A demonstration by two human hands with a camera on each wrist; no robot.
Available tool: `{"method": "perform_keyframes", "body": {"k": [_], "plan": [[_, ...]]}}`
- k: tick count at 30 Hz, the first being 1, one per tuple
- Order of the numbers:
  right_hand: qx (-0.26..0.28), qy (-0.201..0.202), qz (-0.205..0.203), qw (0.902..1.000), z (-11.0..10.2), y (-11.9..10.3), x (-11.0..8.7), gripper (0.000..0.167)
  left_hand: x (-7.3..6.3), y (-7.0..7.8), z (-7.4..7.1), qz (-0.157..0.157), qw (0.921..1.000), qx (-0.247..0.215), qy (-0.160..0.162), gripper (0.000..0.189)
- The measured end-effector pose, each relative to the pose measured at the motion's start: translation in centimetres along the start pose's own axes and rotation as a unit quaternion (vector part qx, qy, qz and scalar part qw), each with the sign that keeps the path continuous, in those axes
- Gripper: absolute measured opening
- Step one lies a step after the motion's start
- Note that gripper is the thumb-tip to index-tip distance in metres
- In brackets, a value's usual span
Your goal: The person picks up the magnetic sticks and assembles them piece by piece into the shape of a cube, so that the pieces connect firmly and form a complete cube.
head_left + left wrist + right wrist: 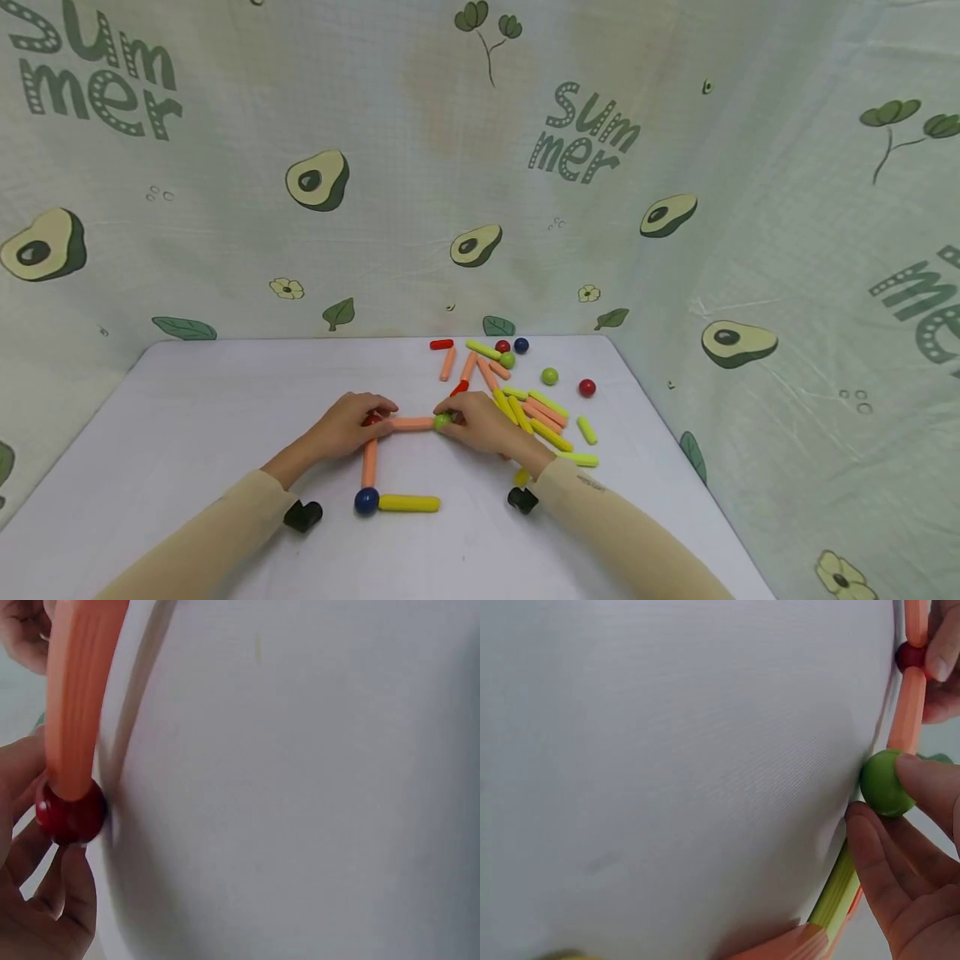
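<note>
My left hand (350, 427) pinches a red ball (71, 814) that joins two orange sticks at a corner. One orange stick (411, 424) runs right from it to a green ball (885, 782). That green ball sits between the thumb and fingers of my right hand (480, 423). The other orange stick (370, 463) leads toward me, down to a dark blue ball (367, 501). From the blue ball a yellow stick (408, 503) points right, its far end free. In the head view my left fingers partly cover the red ball.
Loose yellow, lime and orange sticks (551, 434) lie in a pile right of and behind my right hand. Loose balls, among them a green one (550, 376) and a red one (587, 387), lie at the back right. A patterned cloth (390, 167) hangs behind the table (225, 400).
</note>
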State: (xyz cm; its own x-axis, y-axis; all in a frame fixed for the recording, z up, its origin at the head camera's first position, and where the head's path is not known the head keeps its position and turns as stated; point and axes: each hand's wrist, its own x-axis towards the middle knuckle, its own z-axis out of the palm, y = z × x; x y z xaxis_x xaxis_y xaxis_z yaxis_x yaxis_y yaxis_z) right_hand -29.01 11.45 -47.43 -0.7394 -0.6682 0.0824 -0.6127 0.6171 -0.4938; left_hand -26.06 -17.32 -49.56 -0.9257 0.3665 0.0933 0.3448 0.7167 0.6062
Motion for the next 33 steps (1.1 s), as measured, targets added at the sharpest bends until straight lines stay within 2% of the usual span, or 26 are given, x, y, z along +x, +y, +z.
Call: {"method": "perform_keyframes", "body": {"k": [3,6,11,15,18,22,28,33], "plan": [[0.005,0.002,-0.002,1.0,0.2,0.0,0.4,0.029,-0.6,0.6,-0.3,0.017,0.9993,0.024,0.023,0.03],[0.009,0.002,0.003,1.0,0.2,0.0,0.6,0.028,-1.6,1.9,-0.4,0.028,0.9985,0.04,0.025,0.032],[0.01,0.003,0.008,0.9999,0.0,-0.3,0.8,0.029,-3.9,4.0,0.2,0.054,0.9972,0.05,-0.015,0.037],[0.009,0.005,0.004,0.9999,0.2,-0.2,1.0,0.028,-5.6,4.9,1.0,0.096,0.9929,0.053,-0.045,0.039],[0.01,0.003,0.004,0.9999,0.4,-0.1,1.2,0.029,-6.3,5.4,1.5,0.109,0.99,0.059,-0.068,0.036],[0.011,0.002,0.007,0.9999,0.5,0.0,1.3,0.029,-6.7,5.8,1.8,0.093,0.9898,0.064,-0.086,0.027],[0.01,-0.003,0.01,0.9999,0.3,0.0,1.2,0.032,-6.9,5.8,2.1,0.068,0.9925,0.061,-0.082,0.023],[0.029,0.001,0.026,0.9992,-1.1,0.6,0.6,0.035,-6.9,5.7,2.2,0.053,0.9943,0.05,-0.078,0.023]]}}
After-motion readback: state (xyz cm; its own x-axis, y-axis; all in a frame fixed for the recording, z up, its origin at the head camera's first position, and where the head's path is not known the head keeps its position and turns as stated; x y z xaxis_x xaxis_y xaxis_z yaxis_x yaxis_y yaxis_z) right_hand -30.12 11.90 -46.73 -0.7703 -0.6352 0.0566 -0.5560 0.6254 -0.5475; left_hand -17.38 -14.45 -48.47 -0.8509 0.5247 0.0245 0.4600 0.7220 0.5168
